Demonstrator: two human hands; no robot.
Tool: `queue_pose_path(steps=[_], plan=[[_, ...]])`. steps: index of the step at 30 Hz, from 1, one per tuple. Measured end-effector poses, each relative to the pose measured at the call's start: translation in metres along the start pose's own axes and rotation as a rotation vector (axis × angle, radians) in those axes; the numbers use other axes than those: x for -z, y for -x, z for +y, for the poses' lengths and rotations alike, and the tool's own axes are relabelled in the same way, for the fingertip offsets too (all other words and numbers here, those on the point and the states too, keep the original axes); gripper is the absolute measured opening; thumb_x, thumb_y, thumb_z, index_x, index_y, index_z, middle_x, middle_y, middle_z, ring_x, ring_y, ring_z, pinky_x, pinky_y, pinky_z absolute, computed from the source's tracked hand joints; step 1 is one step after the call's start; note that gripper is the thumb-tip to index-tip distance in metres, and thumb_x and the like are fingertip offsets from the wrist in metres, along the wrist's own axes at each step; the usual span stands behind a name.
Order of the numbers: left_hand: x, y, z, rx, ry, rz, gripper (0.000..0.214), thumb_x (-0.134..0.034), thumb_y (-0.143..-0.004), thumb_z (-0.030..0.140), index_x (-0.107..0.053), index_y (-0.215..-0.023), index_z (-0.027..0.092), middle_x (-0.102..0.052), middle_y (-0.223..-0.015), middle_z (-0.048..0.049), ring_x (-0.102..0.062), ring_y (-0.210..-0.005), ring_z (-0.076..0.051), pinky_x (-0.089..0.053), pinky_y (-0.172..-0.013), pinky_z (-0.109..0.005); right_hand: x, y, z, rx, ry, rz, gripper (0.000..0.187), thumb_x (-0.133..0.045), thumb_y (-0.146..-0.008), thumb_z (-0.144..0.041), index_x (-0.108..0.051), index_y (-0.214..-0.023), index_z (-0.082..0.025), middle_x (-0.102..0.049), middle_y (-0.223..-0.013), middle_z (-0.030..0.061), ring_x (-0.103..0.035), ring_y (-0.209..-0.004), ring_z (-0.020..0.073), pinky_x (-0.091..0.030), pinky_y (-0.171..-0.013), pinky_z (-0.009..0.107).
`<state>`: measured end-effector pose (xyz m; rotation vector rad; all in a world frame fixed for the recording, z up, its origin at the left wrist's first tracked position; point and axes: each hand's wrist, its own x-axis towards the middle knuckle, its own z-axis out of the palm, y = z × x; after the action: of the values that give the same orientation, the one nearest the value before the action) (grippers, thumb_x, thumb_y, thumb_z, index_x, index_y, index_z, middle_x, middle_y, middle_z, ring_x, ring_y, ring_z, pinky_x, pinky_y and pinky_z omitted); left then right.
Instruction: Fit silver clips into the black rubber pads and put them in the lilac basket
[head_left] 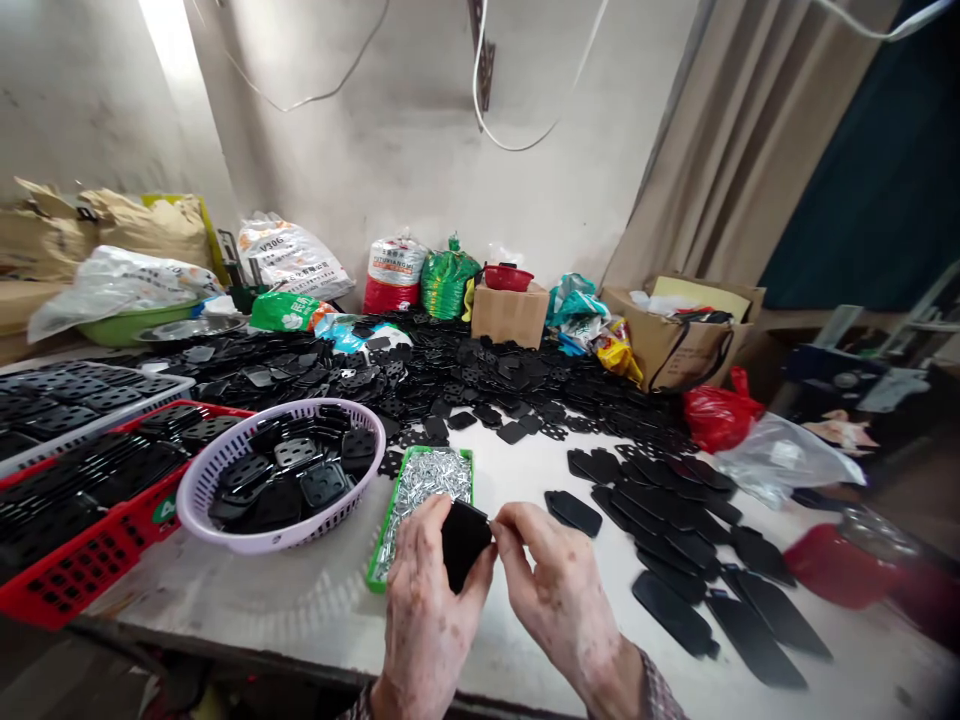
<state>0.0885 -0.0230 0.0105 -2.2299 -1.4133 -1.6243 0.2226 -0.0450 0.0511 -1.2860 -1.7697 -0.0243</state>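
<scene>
Low in the middle of the view, my left hand (426,600) is closed around a flat black plastic piece (463,541), holding it up over the white table (525,470). My right hand (551,580) pinches at the piece's right edge with finger and thumb; whether a small metal part sits in that pinch is too small to tell. Just behind my left hand lies a green tray (390,510) full of small silvery metal parts. To the right, a row of long black flat pieces (675,540) lies spread on the table.
A lilac round basket (225,470) with black parts stands at the left, beside a red crate (82,560) and a white crate (67,430) of stacked pieces. A heap of black parts (450,375), bags, cardboard boxes (510,312) and a red bowl (832,570) ring the table.
</scene>
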Motion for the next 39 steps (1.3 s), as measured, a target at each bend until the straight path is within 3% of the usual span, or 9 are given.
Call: queue_pose_path(steps=[5,12,21,23,26,27,29,32,39], plan=[[-0.005,0.002,-0.009,0.099,0.015,-0.017,0.048,-0.066,-0.086,0.030,-0.047,-0.127,0.014,-0.064,-0.122,-0.0197,-0.062,-0.114,-0.032,-0.053,-0.094,-0.048,-0.007,-0.013,0.000,-0.125,-0.086,-0.116,0.022,-0.045,-0.093,-0.018,-0.054,-0.073,-0.020,-0.053,-0.062,-0.0005,-0.049,-0.051,0.0149,-0.035,-0.050,0.026],[-0.002,0.004,-0.016,0.256,0.110,-0.069,0.045,-0.069,-0.082,0.025,-0.049,-0.122,0.020,-0.067,-0.116,-0.0140,-0.065,-0.110,-0.030,-0.055,-0.090,-0.046,-0.021,-0.002,0.010,-0.218,-0.428,-0.059,0.012,-0.057,-0.093,-0.025,-0.064,-0.084,-0.020,-0.065,-0.073,-0.0009,-0.059,-0.062,0.0140,-0.044,-0.058,0.020],[-0.025,0.016,-0.024,0.184,0.096,-0.097,0.047,-0.067,-0.082,0.030,-0.050,-0.124,0.018,-0.065,-0.120,-0.0173,-0.062,-0.111,-0.032,-0.053,-0.091,-0.049,-0.036,0.019,0.031,-0.135,-0.291,0.019,0.018,-0.048,-0.098,-0.025,-0.060,-0.085,-0.020,-0.061,-0.073,0.0019,-0.059,-0.063,0.0168,-0.045,-0.060,0.025],[-0.024,0.013,-0.034,0.247,0.105,-0.101,0.047,-0.068,-0.081,0.036,-0.053,-0.121,0.016,-0.066,-0.118,-0.0177,-0.063,-0.110,-0.034,-0.051,-0.093,-0.051,-0.040,0.026,0.040,-0.295,-0.432,0.049,0.021,-0.048,-0.099,-0.031,-0.058,-0.085,-0.020,-0.062,-0.074,0.0028,-0.062,-0.064,0.0183,-0.049,-0.061,0.026],[-0.014,0.003,-0.052,0.590,0.205,-0.141,0.053,-0.072,-0.075,0.049,-0.058,-0.114,0.017,-0.071,-0.106,-0.0149,-0.067,-0.098,-0.034,-0.053,-0.086,-0.051,-0.039,0.034,0.063,-0.582,-0.630,0.029,0.026,-0.048,-0.099,-0.039,-0.054,-0.083,-0.019,-0.063,-0.076,0.0033,-0.067,-0.066,0.0202,-0.054,-0.062,0.028],[-0.009,-0.001,-0.056,0.719,0.288,-0.163,0.057,-0.073,-0.071,0.052,-0.059,-0.113,0.017,-0.072,-0.103,-0.0136,-0.069,-0.093,-0.033,-0.055,-0.081,-0.048,-0.037,0.036,0.073,-0.607,-0.586,-0.025,0.025,-0.048,-0.099,-0.037,-0.054,-0.083,-0.019,-0.063,-0.077,0.0034,-0.068,-0.067,0.0206,-0.054,-0.062,0.028],[-0.002,-0.007,-0.060,0.877,0.451,-0.164,0.063,-0.077,-0.066,0.054,-0.060,-0.113,0.016,-0.073,-0.104,-0.0132,-0.069,-0.092,-0.031,-0.056,-0.079,-0.044,-0.034,0.038,0.094,-0.526,-0.266,-0.227,0.021,-0.047,-0.097,-0.026,-0.058,-0.080,-0.018,-0.064,-0.075,0.0033,-0.067,-0.070,0.0204,-0.050,-0.063,0.026],[0.004,-0.011,-0.055,0.950,0.610,-0.126,0.064,-0.080,-0.062,0.050,-0.062,-0.112,0.015,-0.073,-0.105,-0.0119,-0.069,-0.092,-0.028,-0.056,-0.077,-0.037,-0.032,0.037,0.114,-0.354,0.192,-0.458,0.023,-0.048,-0.090,-0.009,-0.066,-0.079,-0.018,-0.066,-0.080,0.0037,-0.064,-0.072,0.0190,-0.044,-0.063,0.025],[0.006,-0.012,-0.037,0.960,0.679,-0.125,0.058,-0.080,-0.064,0.044,-0.064,-0.112,0.014,-0.074,-0.106,-0.0099,-0.069,-0.090,-0.023,-0.055,-0.077,-0.030,-0.051,-0.005,0.090,-0.156,0.427,-0.525,0.030,-0.045,-0.097,-0.005,-0.070,-0.099,-0.021,-0.066,-0.087,0.0023,-0.061,-0.071,0.0153,-0.039,-0.059,0.023]])
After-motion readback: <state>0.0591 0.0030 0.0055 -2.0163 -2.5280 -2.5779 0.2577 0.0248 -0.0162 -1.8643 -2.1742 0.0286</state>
